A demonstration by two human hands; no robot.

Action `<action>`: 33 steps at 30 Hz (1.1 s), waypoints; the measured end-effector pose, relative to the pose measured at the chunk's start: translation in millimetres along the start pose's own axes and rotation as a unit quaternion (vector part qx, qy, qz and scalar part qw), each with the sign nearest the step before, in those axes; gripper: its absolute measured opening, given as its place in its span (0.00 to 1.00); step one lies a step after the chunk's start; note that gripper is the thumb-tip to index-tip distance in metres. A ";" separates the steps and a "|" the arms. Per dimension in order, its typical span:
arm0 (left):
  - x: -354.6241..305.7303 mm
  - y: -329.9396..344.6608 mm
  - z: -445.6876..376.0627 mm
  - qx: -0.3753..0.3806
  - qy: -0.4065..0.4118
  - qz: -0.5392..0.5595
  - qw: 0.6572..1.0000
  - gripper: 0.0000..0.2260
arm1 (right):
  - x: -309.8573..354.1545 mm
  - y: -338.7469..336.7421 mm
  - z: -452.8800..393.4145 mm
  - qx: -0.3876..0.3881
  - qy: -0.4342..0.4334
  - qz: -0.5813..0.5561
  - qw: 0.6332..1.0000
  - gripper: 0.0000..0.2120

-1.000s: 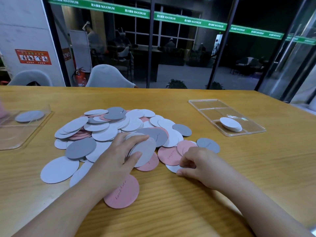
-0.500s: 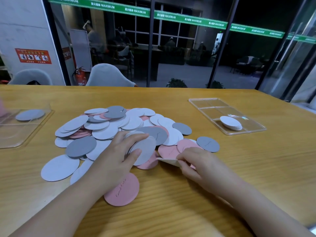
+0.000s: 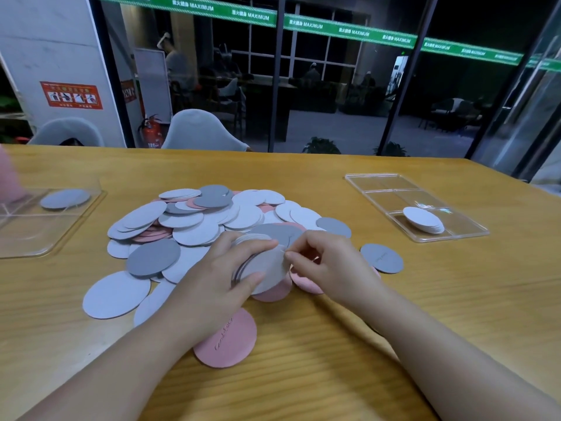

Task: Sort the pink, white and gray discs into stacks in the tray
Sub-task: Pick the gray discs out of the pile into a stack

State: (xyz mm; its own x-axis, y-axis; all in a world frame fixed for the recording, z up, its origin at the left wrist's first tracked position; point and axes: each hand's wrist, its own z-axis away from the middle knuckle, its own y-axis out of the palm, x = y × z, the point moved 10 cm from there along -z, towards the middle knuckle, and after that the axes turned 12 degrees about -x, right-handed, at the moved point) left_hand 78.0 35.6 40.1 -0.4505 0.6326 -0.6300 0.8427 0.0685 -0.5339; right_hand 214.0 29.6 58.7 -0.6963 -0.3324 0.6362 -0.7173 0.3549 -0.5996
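Above disc pile on worktop: left hand grasping white disc stack; right hand pinching top disc's edge. Tray right, holding white discs.

"MAXIMUM" on green window band (repeated along it)

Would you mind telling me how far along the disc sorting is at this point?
Early. Done: one short stack of white discs sits in the right tray. In hand: the left hand grips a small white stack while the right hand pinches its top disc. Left: the large mixed pile remains on the table.
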 end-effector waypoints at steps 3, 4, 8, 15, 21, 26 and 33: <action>-0.1 -0.2 0.9 -0.005 -0.004 0.005 1.000 0.20 | -14.4 -12.9 -20.5 -0.019 -0.005 0.036 0.999 0.05; -0.6 -0.6 1.0 -0.006 -0.004 0.010 1.000 0.20 | -22.6 -19.2 -28.9 -0.026 0.003 0.058 0.998 0.03; -1.8 -3.1 -0.2 -0.014 -0.004 0.030 0.999 0.19 | -66.1 -28.1 -47.8 0.007 0.086 0.151 0.985 0.12; 7.0 -2.7 -2.1 -0.012 -0.035 0.048 0.998 0.20 | -83.4 3.6 -31.9 0.113 0.099 0.186 0.971 0.31; 9.6 -1.2 -2.5 -0.013 -0.041 0.050 0.998 0.20 | -85.5 -2.0 -34.0 0.072 0.098 0.186 0.975 0.36; 8.7 -1.9 -3.0 -0.017 -0.038 0.052 0.998 0.20 | -83.2 -13.4 -35.5 0.016 0.084 0.184 0.979 0.33; 10.4 -2.3 -2.4 -0.020 -0.042 0.045 0.998 0.19 | -92.1 -32.3 -36.5 -0.069 0.131 0.122 0.981 0.32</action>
State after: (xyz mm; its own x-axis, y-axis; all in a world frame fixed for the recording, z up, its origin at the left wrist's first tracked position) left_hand 72.1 43.9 36.1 -0.3932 0.5710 -0.7206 0.8918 0.0460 -0.4501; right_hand 302.2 80.6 37.2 -0.8028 0.0064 0.5962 -0.5074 0.5177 -0.6888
